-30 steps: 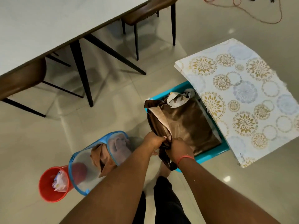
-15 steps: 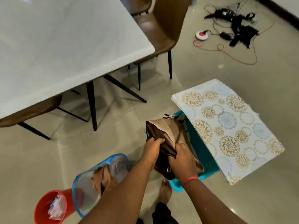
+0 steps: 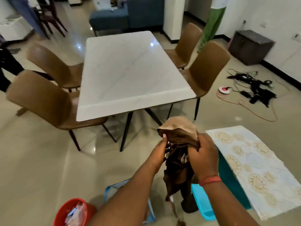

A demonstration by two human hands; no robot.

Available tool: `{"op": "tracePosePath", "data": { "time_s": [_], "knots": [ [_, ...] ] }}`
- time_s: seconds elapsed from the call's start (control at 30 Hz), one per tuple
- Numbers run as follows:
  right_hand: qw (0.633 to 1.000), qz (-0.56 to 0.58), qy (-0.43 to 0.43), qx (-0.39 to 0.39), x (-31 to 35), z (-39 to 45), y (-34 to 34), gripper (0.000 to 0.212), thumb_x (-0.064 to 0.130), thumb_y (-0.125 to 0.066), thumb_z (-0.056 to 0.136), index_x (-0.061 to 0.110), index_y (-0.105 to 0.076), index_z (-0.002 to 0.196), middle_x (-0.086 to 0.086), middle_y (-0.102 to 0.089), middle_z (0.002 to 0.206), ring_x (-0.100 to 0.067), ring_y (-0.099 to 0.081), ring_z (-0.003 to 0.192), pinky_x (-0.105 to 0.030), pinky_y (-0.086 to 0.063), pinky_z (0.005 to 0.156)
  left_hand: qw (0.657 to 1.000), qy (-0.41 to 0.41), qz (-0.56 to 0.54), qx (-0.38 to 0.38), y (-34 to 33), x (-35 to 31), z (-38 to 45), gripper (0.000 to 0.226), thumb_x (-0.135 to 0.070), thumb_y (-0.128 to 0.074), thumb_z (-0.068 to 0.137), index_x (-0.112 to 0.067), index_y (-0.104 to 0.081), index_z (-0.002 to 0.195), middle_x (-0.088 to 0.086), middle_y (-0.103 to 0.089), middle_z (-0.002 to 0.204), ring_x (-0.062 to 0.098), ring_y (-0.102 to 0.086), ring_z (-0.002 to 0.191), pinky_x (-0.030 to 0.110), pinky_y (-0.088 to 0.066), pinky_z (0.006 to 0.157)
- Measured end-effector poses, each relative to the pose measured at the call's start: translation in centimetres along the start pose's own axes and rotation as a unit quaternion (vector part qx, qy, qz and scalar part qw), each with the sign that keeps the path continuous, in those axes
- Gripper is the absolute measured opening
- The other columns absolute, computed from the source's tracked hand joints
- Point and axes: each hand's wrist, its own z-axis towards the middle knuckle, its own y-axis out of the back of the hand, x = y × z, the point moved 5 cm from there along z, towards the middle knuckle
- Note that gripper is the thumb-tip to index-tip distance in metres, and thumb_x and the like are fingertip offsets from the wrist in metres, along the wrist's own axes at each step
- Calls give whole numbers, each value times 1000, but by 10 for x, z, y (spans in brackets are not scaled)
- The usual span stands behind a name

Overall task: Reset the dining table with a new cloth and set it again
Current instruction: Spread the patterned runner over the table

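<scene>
A bunched brown cloth [image 3: 178, 132] with a lighter tan underside hangs in front of me, its tail trailing down toward the floor. My left hand [image 3: 160, 149] grips its left side and my right hand [image 3: 202, 154] clutches its right side. Ahead stands the bare white marble dining table [image 3: 130, 70]. Below the cloth sits a turquoise bin [image 3: 203, 203], partly hidden by my right arm.
Brown chairs [image 3: 44, 101] flank the table on both sides. A flower-patterned board [image 3: 254, 167] leans on the bin at right. A red bucket [image 3: 65, 212] with scraps and a blue-rimmed mesh hamper [image 3: 114, 190] stand near my feet. Cables [image 3: 254, 88] lie on the floor at right.
The brown cloth has been lifted up out of the turquoise bin in both hands. The view has tilted up from the floor to take in the whole table.
</scene>
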Motion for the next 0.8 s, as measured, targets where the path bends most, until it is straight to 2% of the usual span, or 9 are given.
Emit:
{"op": "tracePosePath", "data": {
  "time_s": [0.07, 0.2, 0.3, 0.37, 0.43, 0.5, 0.63, 0.73, 0.8],
  "knots": [
    [999, 23, 31, -24, 50, 4, -5, 9, 21, -48, 68, 15, -47, 75, -1, -46, 75, -22, -40, 68, -30, -25, 61, 1000, -25, 1, 10, 39, -13, -26, 55, -66, -33, 98, -32, -59, 132, -13, -68, 118, 3, -62, 109, 28, -51, 86],
    [996, 61, 54, -22, 126, 4, -27, 9, 18, -48, 71, 15, -53, 78, -5, -50, 79, -20, -42, 72, -27, -27, 64, 995, -95, 21, -10, 103, -36, -69, 49, -58, -52, 96, -34, -55, 139, -6, -64, 133, 12, -59, 121, 35, -47, 105],
    [993, 90, 75, 6, 175, -12, -49, 9, 15, -49, 70, 14, -54, 78, -5, -52, 80, -23, -44, 74, -28, -30, 67, 990, -137, 20, -38, 153, -46, -100, 43, -34, -61, 97, -34, -52, 140, -2, -64, 133, 14, -62, 116, 36, -49, 104],
    [989, 111, 91, 30, 208, -26, -64, 6, 16, -48, 69, 13, -49, 75, -5, -51, 77, -25, -44, 73, -32, -33, 66, 984, -167, 51, -42, 185, -51, -130, 52, -26, -64, 94, -37, -47, 142, -7, -61, 132, 13, -61, 116, 29, -52, 98],
    [984, 137, 105, 49, 242, -38, -78, 10, 17, -47, 70, 11, -51, 76, -6, -52, 79, -28, -46, 75, -33, -35, 68, 976, -192, 87, -61, 219, -54, -164, 55, -17, -63, 96, -32, -43, 144, -8, -59, 126, 12, -58, 116, 12, -51, 82],
    [976, 171, 115, 70, 277, -49, -88, 12, 18, -46, 71, 11, -52, 79, -5, -53, 81, -27, -47, 78, -30, -32, 69, 964, -215, 124, -96, 249, -54, -197, 55, -23, -67, 94, -32, -44, 143, -8, -61, 125, 12, -59, 118, 7, -49, 76],
    [959, 234, 126, 99, 350, -84, -112, 10, 15, -46, 73, 11, -52, 80, -3, -52, 82, -23, -45, 77, -27, -29, 68, 938, -209, 209, -178, 315, -37, -251, 43, -44, -72, 87, -44, -54, 126, -16, -69, 108, 11, -66, 105, 22, -52, 80],
    [949, 261, 127, 122, 394, -120, -133, 3, 11, -49, 77, 13, -50, 77, -2, -52, 81, -22, -46, 77, -28, -32, 69, 900, -176, 283, -280, 373, -20, -280, 22, -29, -63, 93, -23, -66, 114, -1, -72, 105, 20, -67, 99, 32, -53, 85],
    [949, 260, 116, 133, 417, -134, -145, 12, 4, -52, 82, 13, -50, 75, -1, -53, 79, -22, -48, 76, -31, -36, 66, 892, -136, 299, -312, 404, -15, -286, 17, -22, -54, 95, -17, -68, 103, 1, -71, 96, 18, -65, 86, 28, -50, 74]
  ]
}}
